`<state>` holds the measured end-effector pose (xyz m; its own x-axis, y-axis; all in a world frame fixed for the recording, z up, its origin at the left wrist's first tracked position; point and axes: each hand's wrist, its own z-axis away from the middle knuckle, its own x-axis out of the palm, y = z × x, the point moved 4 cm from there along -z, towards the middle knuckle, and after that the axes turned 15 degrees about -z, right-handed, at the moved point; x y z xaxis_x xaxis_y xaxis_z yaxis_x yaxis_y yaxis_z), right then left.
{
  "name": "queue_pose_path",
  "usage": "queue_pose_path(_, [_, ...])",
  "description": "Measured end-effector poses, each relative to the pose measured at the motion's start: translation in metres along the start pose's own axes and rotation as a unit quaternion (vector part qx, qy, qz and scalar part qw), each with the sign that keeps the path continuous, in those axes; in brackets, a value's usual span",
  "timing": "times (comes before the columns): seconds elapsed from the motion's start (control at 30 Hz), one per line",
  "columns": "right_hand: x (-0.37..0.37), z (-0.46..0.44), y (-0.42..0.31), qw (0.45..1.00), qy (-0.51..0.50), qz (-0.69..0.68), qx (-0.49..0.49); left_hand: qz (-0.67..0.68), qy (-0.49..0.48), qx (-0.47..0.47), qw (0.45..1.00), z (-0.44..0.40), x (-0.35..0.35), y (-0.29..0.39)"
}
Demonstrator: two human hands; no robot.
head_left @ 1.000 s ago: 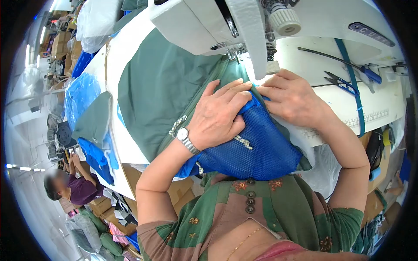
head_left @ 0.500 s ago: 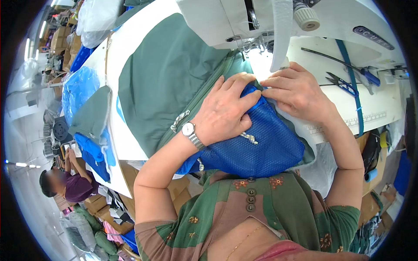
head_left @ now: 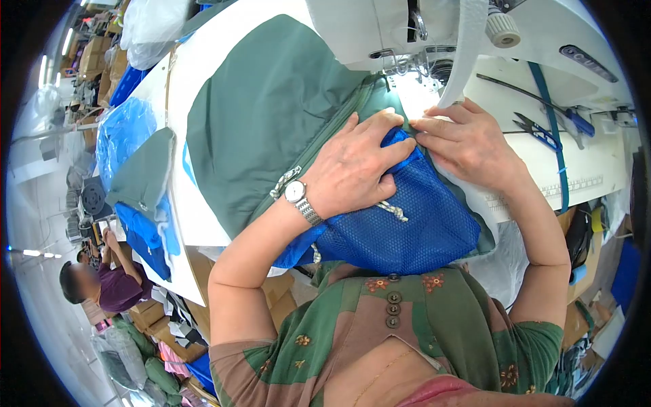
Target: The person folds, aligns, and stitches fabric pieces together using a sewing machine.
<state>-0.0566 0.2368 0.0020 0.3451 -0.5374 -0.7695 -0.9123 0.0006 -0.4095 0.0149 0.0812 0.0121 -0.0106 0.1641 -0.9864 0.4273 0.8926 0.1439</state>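
A dark green cloth piece (head_left: pixel 264 102) with a seam strip lies on the sewing machine bed. Over its near side is a blue mesh piece (head_left: pixel 434 210) with a patterned cord loop (head_left: pixel 393 211). My left hand (head_left: pixel 356 163), wearing a wristwatch, rests on the green cloth and the mesh, fingers spread and pressing down. At the mesh's top corner, my right hand (head_left: pixel 468 142) pinches the cloth edge between thumb and fingers. Both hands' fingertips are close together, just in front of the lit presser foot area of the sewing machine (head_left: pixel 386 27).
Thread snips (head_left: pixel 537 131) and a screwdriver (head_left: pixel 580 123) lie right of the machine, near a dark green strap (head_left: pixel 557 156). A printed ruler scale (head_left: pixel 569 188) runs along the bed. On the left are blue plastic (head_left: pixel 125 139), more green cloth (head_left: pixel 142 169) and a seated person (head_left: pixel 112 285).
The view has shifted slightly, so the machine sits farther right. My right fingers have closed in a little at the cloth edge. My left hand keeps nearly the same pose.
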Motion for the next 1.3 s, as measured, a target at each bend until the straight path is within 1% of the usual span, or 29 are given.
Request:
queue_pose_path(0.3, [0.000,0.002,0.004,1.000,0.000,-0.003,0.010,-0.003,0.004,0.023,1.000,-0.005,-0.001,-0.001])
queue_pose_path(0.7, [0.002,-0.004,0.010,1.000,0.012,0.013,0.025,0.013,0.009,0.025,1.000,-0.015,-0.002,-0.015])
queue_pose_path(0.8, [0.006,-0.005,0.011,0.999,0.028,0.026,0.025,0.029,-0.013,0.037,0.999,-0.018,-0.003,-0.025])
queue_pose_path(0.87, [0.009,-0.005,0.011,0.998,0.041,0.053,0.011,0.030,-0.020,0.067,0.997,-0.019,-0.003,-0.034])
queue_pose_path(0.9, [0.010,-0.006,0.011,0.998,0.039,0.050,0.010,0.035,-0.044,0.075,0.996,-0.020,-0.004,-0.038])
queue_pose_path(0.93, [0.012,-0.006,0.010,0.996,0.047,0.072,0.000,0.037,-0.044,0.069,0.996,-0.021,-0.005,-0.045])
queue_pose_path(1.0, [0.017,-0.006,0.006,0.995,0.045,0.083,-0.013,-0.008,-0.040,0.132,0.990,-0.020,-0.006,-0.048])
queue_pose_path(1.03, [0.019,-0.006,0.005,0.994,0.049,0.093,-0.010,-0.052,-0.023,0.148,0.987,-0.020,-0.011,-0.045])
queue_pose_path(1.07, [0.020,-0.007,0.005,0.993,0.054,0.104,-0.011,-0.050,-0.020,0.139,0.989,-0.019,-0.016,-0.038])
queue_pose_path(1.13, [0.024,-0.006,0.005,0.993,0.041,0.108,-0.010,-0.200,-0.057,0.086,0.974,-0.016,-0.018,-0.016])
queue_pose_path(1.17, [0.025,-0.006,0.006,0.992,0.037,0.117,-0.001,-0.212,-0.055,0.063,0.974,-0.014,-0.016,-0.006])
queue_pose_path(1.2, [0.023,-0.006,0.005,0.992,0.044,0.119,-0.005,-0.200,-0.035,0.038,0.978,-0.013,-0.011,-0.001])
queue_pose_path(1.27, [0.019,-0.006,0.008,0.995,0.046,0.086,0.015,-0.123,0.038,-0.014,0.992,-0.010,0.000,-0.003])
queue_pose_path(1.3, [0.015,-0.002,0.011,0.994,0.054,0.090,0.017,-0.129,0.038,-0.007,0.991,-0.007,0.006,-0.002])
